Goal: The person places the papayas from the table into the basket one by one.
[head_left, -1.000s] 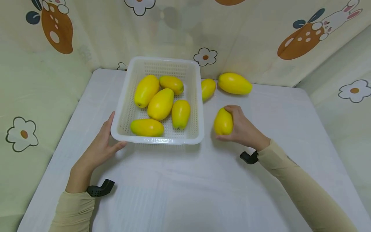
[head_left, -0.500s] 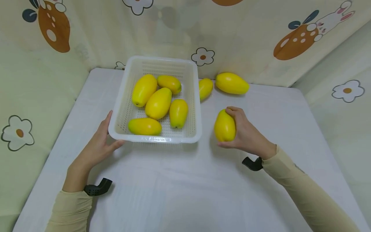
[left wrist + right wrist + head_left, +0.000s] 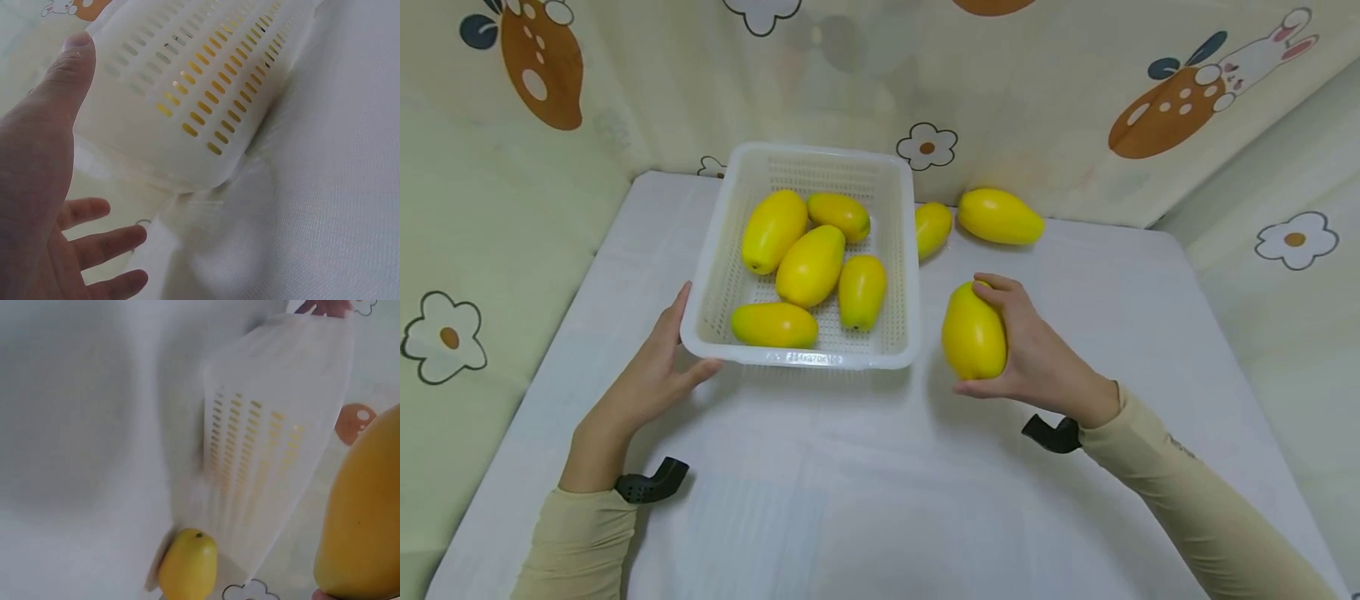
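"Recording the step in hand: what is to be entered?"

"A transfer into the white basket [image 3: 820, 359], as judged. One yellow fruit [image 3: 973, 333] is gripped by the right hand [image 3: 1037, 357], the fingers being curled round it. From its shadow it is judged to be lifted above the bench [image 3: 880, 492], between the basket and the bench's right edge."

"And what is called for next?"

"Probably a carry leftward, with enough height for the basket's right rim to be cleared."

"Is the basket steadied?"

"Presumably. It is stood towards the bench's far left corner. The left hand [image 3: 658, 368] is placed at its near left corner, fingers spread wide. Whether firm pressure is applied cannot be told."

"Contents?"

"Five yellow fruits [image 3: 810, 267] are contained, with some bare floor seen between them. Outside, beside the right wall, a partly hidden fruit [image 3: 933, 230] is noted; just beyond it, a larger fruit [image 3: 1000, 217] is laid along the bench's far edge."
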`<state>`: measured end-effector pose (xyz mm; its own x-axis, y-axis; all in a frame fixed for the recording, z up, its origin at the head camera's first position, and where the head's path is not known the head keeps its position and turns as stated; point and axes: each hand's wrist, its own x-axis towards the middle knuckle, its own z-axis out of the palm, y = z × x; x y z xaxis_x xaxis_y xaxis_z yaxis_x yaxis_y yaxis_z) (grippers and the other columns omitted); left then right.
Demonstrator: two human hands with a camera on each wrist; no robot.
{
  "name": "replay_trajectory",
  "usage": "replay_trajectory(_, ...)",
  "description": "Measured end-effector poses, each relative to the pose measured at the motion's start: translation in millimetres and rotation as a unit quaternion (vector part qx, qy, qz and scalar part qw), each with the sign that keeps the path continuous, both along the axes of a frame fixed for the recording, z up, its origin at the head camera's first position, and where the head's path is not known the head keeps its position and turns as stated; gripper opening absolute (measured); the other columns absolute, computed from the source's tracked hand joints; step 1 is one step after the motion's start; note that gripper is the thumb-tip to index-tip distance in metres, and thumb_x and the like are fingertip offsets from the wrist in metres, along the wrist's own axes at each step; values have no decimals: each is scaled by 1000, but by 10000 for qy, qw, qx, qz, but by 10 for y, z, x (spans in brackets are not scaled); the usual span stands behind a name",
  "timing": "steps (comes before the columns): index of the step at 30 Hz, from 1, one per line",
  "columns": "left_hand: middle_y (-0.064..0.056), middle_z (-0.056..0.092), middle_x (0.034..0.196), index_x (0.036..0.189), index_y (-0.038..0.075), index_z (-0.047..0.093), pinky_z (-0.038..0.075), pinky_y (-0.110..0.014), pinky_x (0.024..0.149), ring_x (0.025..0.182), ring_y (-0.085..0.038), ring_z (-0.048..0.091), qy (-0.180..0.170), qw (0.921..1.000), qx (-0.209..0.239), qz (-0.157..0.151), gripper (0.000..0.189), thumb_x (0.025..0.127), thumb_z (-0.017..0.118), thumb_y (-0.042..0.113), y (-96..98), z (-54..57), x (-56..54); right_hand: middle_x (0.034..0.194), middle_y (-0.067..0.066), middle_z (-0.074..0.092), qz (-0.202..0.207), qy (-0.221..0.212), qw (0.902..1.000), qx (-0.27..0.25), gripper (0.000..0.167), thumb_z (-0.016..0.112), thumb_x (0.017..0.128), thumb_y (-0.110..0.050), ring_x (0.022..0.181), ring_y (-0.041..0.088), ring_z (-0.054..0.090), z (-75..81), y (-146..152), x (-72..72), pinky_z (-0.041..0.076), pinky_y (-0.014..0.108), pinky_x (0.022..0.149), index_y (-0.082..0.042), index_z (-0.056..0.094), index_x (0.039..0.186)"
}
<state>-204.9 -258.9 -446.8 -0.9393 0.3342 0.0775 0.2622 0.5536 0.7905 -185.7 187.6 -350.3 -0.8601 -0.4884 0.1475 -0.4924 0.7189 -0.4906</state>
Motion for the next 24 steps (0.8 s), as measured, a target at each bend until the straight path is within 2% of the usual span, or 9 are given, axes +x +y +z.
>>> replay_trajectory(8,-7,13,158,151,38,-6,23,-67,106,139,-34,22,-91,9999,59,-12,110,81,76,18,2,19,1,152,14,19,412,-19,9991,123,116,92,56,-34,127,30,40,82,-200,-15,43,51,100,-2,23,143)
replay_trajectory(13,-9,15,157,151,38,-4,19,-67,108,140,-33,19,-71,9999,126,-34,109,81,75,16,-11,4,-2,153,11,18,593,-42,9979,264,114,90,58,-40,127,29,41,100,-315,-42,46,48,98,-5,26,145)
replay_trajectory(24,-10,17,156,152,34,-3,21,-65,109,139,-32,21,91,9998,170,-65,109,80,76,13,-28,-26,-15,153,13,18,1002,-75,9945,279,108,86,63,-45,130,28,38,59,-522,-175,44,47,102,-7,29,147)
